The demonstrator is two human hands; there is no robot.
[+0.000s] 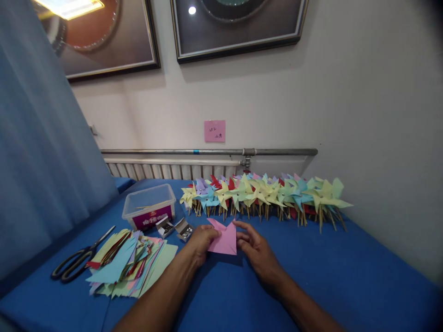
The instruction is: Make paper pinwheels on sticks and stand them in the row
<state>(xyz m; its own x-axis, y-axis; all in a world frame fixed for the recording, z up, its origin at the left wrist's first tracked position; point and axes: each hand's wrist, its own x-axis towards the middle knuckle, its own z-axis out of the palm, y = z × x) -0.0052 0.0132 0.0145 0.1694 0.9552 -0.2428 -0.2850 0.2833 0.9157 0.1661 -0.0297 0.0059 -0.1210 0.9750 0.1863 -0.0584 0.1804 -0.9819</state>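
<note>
In front of the row of finished pinwheels, a pink paper square lay on the blue table. The left hand pinched its left edge with curled fingers; the right hand, fingers loosely spread, touched its right edge. Good practice, by judgement: pin the sheet flat and bring each corner squarely to centre.

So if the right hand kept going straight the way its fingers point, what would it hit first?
The right hand points up-left across the table, so it would likely meet the pink paper it already touches at the edge, then the pinwheels behind; depth is hard to judge.
</note>
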